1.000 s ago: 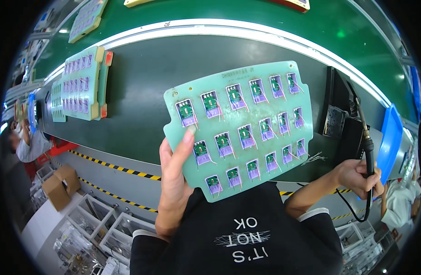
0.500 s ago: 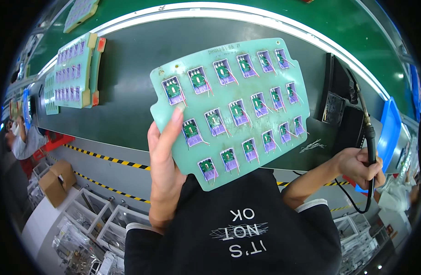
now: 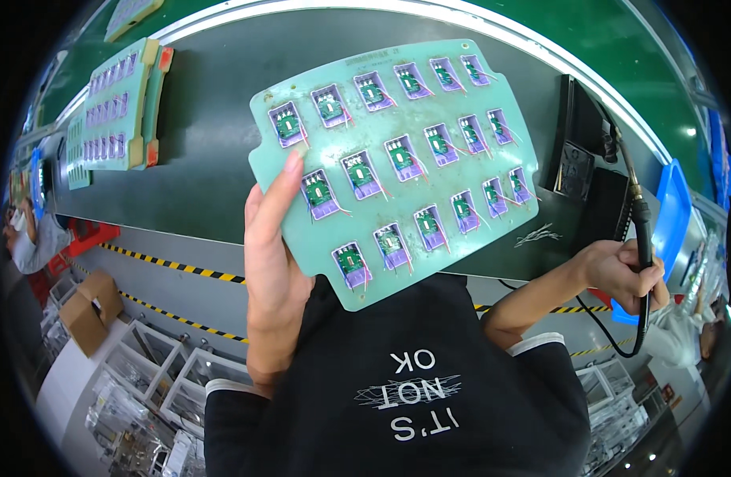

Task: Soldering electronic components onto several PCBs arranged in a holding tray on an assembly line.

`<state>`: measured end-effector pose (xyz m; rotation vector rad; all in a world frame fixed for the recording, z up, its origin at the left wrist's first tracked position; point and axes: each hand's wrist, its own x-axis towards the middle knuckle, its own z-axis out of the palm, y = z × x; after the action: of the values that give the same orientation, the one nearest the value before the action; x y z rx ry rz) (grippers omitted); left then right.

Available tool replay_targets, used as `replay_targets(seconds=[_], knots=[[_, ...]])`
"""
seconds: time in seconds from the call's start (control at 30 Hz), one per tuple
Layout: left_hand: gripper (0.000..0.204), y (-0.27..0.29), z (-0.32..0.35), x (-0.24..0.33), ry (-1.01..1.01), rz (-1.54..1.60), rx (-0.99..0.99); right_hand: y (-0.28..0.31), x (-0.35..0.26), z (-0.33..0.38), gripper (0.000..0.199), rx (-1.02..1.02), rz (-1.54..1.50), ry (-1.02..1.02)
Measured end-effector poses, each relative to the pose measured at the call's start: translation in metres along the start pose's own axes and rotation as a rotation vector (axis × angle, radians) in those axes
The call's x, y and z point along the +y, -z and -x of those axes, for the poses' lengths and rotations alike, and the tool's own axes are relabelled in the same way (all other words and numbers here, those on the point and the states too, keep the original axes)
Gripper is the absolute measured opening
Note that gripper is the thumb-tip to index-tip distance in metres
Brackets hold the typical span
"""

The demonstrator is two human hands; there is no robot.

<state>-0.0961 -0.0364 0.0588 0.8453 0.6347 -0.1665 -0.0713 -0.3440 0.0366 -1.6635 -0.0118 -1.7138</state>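
Lowest in the frame, a black printed shirt (image 3: 413, 397), with two forearms rising out of its sleeves. Left hand (image 3: 274, 262) at centre left, closed on the lower left edge of a pale green carrier board (image 3: 397, 159): one finger (image 3: 284, 184) laid flat up the board's face beside a small module, the rest of the grip hidden behind the board. Board tilted, its long side running from lower left up to upper right, filling the middle of the frame and carrying three rows of small green circuit modules (image 3: 359, 173) in purple-edged pockets, thin wires trailing from each. Bottom corner of the board just above the shirt; right edge near a dark box (image 3: 582, 151) on the belt. Right hand (image 3: 624, 274) at centre right, well apart from the board, wrapped shut around a black handle (image 3: 643, 238) with a cable looping down below it. Behind the board, a dark conveyor belt (image 3: 198, 143), bare between the board's left edge and a second green board (image 3: 115, 111) at upper left. Blue tray (image 3: 672, 215) at the right edge. Cardboard box (image 3: 87, 310) on the floor at lower left, another person (image 3: 31, 234) at the far left rim.
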Motion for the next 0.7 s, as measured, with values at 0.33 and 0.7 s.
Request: replay_targets(seconds=[0.33, 0.7], knots=[[0.035, 0.01, -0.003, -0.001, -0.011, 0.079, 0.003, 0.002, -0.001, 0.001, 0.016, 0.007, 0.006, -0.039], [0.032, 0.014, 0.004, 0.003, -0.045, 0.145, -0.004, 0.004, 0.003, 0.0, 0.015, -0.027, -0.074, -0.036]])
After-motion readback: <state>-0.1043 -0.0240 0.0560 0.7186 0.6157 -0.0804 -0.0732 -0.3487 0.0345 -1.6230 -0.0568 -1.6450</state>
